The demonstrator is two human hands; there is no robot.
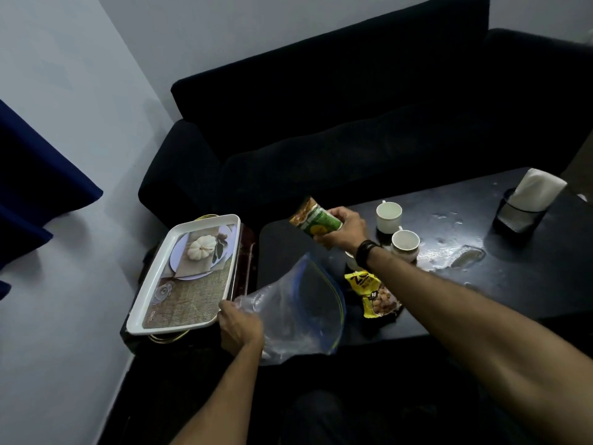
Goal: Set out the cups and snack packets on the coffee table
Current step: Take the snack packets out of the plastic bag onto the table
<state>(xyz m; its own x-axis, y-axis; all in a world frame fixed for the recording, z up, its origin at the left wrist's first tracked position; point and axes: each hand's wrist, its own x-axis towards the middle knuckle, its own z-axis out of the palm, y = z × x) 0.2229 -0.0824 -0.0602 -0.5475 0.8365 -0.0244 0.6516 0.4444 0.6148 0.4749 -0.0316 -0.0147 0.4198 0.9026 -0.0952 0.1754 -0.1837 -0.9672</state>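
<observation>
My right hand grips a green and brown snack packet above the left end of the dark coffee table. My left hand pinches the edge of a clear zip bag, held open over the table's near left corner. A yellow snack packet lies flat on the table under my right forearm. Two white cups stand upright side by side behind my right wrist. Part of a third cup shows just below that wrist.
A white picture tray rests on a small side table left of the coffee table. A black tissue holder with white tissue stands at the table's far right. Wet patches glisten mid-table. A dark sofa lines the far side.
</observation>
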